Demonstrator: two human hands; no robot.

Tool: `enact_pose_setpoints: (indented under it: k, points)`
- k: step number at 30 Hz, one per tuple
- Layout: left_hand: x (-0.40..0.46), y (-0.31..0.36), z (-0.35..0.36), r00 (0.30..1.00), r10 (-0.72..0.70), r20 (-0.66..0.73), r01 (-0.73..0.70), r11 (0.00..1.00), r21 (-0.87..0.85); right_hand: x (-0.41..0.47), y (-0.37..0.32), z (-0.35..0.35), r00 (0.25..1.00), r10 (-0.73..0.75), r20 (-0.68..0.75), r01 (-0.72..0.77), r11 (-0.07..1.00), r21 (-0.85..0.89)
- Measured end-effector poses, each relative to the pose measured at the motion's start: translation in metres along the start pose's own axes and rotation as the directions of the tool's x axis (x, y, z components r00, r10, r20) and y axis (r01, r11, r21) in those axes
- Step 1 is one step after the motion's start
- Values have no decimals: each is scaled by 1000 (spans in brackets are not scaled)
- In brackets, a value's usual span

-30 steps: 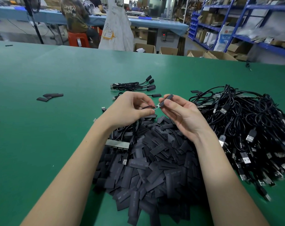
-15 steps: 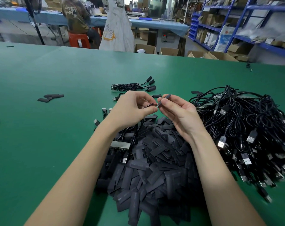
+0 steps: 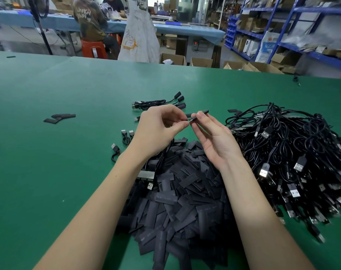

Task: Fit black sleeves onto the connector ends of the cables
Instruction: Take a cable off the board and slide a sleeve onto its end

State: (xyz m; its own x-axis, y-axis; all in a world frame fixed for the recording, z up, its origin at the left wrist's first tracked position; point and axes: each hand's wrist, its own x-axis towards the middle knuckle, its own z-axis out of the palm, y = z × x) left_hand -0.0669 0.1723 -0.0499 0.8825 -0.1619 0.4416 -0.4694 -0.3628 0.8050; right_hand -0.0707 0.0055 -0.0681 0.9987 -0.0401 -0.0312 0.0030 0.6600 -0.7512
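My left hand [image 3: 158,129] pinches the thin end of a black cable, whose small connector tip shows between the two hands. My right hand [image 3: 212,135] pinches a flat black sleeve [image 3: 202,113] between thumb and fingers, its near end over the connector tip. The cable runs down from my left hand into a big heap of loose black sleeves [image 3: 185,195] below my wrists. A tangled pile of black USB cables [image 3: 294,152] lies to the right.
A small bunch of cables with sleeved ends [image 3: 162,103] lies beyond my hands. Loose USB plugs [image 3: 126,134] sit left of my left wrist. Stray sleeves [image 3: 59,117] lie far left on the green table [image 3: 48,172]. People sit at a blue table behind.
Both hands rose slightly and closed together. The sleeve has slid further over the connector tip, so less metal shows between the fingers.
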Motion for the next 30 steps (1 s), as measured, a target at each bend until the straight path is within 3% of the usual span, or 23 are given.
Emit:
enact_pose_setpoints:
  k: [11,15,30]
  points:
    - [-1,-1,4,999,21,-34,-22,999,-39,1,1,3,1000,-13,21,14,997,-79]
    - [0,-3,2,1000,-11,18,12,999,-47,0,-1,3,1000,-13,-5,13,999,-43]
    - [-1,-1,0,999,-22,-24,21,999,-29,-2,0,7,1000,-16,3,16,997,-71]
